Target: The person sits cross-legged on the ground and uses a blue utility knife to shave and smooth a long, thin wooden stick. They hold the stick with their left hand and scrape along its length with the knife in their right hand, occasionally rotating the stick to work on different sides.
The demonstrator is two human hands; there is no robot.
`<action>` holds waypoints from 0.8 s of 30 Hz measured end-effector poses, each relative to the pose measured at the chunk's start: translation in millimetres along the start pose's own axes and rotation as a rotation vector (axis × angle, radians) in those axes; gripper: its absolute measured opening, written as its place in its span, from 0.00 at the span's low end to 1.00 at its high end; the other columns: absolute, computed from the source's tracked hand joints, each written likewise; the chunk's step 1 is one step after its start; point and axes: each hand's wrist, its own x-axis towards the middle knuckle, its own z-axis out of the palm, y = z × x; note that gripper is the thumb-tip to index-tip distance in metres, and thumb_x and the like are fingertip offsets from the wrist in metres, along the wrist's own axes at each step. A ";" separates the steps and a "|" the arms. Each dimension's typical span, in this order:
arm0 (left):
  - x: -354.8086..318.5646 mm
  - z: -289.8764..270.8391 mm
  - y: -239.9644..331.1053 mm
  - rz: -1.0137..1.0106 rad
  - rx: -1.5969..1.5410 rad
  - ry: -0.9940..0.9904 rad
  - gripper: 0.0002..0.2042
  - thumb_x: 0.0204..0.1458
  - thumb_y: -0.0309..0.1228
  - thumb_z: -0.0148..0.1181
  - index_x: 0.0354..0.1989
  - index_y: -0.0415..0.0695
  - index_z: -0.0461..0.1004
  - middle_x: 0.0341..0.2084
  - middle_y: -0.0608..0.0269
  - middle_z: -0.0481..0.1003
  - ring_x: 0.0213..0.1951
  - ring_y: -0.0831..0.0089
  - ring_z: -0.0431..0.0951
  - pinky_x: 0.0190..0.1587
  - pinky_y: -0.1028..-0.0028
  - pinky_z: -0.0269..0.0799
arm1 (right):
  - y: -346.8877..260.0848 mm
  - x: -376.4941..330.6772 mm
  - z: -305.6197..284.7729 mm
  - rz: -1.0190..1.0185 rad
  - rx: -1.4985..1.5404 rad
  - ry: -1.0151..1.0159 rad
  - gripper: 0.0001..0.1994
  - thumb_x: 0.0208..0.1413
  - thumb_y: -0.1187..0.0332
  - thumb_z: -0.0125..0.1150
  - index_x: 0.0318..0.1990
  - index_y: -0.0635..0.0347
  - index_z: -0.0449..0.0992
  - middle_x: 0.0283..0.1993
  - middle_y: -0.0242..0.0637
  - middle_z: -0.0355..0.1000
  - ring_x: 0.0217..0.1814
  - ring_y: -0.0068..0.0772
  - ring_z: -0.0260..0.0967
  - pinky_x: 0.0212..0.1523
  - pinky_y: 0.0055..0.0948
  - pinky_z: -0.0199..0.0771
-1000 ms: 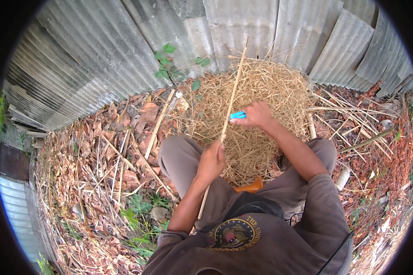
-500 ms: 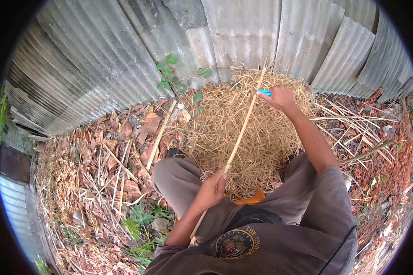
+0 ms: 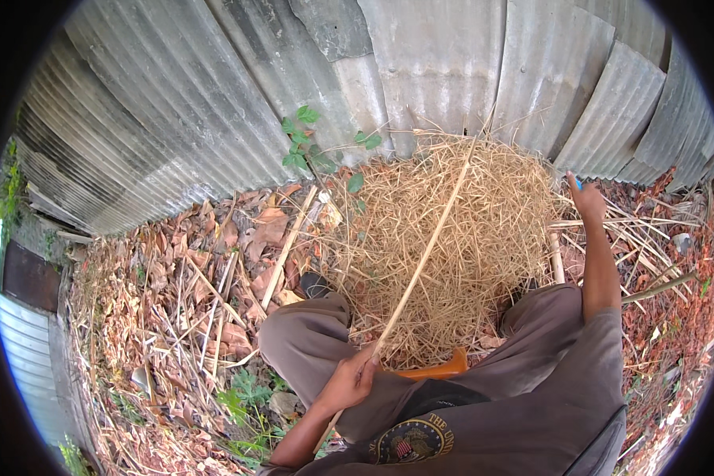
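Observation:
My left hand is closed round the lower part of a long pale stick, just above my thigh. The stick slants away from me to the upper right, over a heap of straw-like shavings. Out to the right, past the heap, my right hand is shut on a small blue tool. Only a bit of its blue part shows, and its working end cannot be made out. My right hand is well apart from the stick.
A corrugated metal fence rises beyond the heap. Dry leaves cover the ground at left, with a leafy plant by the fence. Loose sticks lie at right. An orange object sits between my legs.
My right hand has swung from beside the stick's far part out to the right with the blue tool. My left hand still grips the stick, now slightly lower in the view.

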 end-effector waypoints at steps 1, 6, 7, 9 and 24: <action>-12.1 13.0 -1.2 -0.034 -0.023 0.015 0.18 0.61 0.25 0.46 0.60 0.40 0.65 0.15 0.55 0.62 0.17 0.75 0.64 0.24 0.72 0.63 | 8.4 -15.4 -6.0 -0.021 -0.015 -0.030 0.48 0.49 0.24 0.37 0.37 0.71 0.78 0.37 0.62 0.75 0.47 0.59 0.74 0.47 0.50 0.72; 36.4 33.0 -6.2 0.010 -0.140 0.186 0.18 0.61 0.26 0.49 0.59 0.37 0.66 0.16 0.65 0.59 0.20 0.83 0.58 0.23 0.78 0.59 | -99.8 -74.3 -66.2 -0.291 0.040 -0.242 0.45 0.49 0.24 0.38 0.25 0.66 0.78 0.25 0.52 0.74 0.32 0.51 0.75 0.36 0.47 0.73; 35.8 35.0 -3.6 0.040 -0.136 0.232 0.18 0.61 0.26 0.49 0.59 0.36 0.66 0.17 0.67 0.59 0.21 0.84 0.58 0.23 0.78 0.58 | -127.6 -100.6 -77.8 -0.401 0.045 -0.330 0.44 0.49 0.24 0.38 0.20 0.64 0.77 0.19 0.47 0.73 0.26 0.48 0.75 0.32 0.46 0.73; 38.2 42.9 -12.0 0.024 -0.196 0.253 0.17 0.61 0.26 0.49 0.58 0.34 0.66 0.18 0.70 0.59 0.22 0.85 0.57 0.23 0.79 0.58 | -166.2 -158.4 -92.3 -0.697 0.135 -0.355 0.43 0.49 0.24 0.39 0.14 0.61 0.74 0.12 0.39 0.68 0.19 0.42 0.71 0.24 0.43 0.71; 44.8 51.5 4.2 -0.069 -0.364 0.268 0.15 0.61 0.25 0.50 0.56 0.37 0.70 0.21 0.78 0.60 0.24 0.89 0.56 0.26 0.84 0.55 | -201.8 -298.0 -60.0 -1.158 0.265 -0.310 0.41 0.44 0.23 0.45 0.14 0.58 0.76 0.10 0.41 0.67 0.12 0.43 0.68 0.15 0.40 0.67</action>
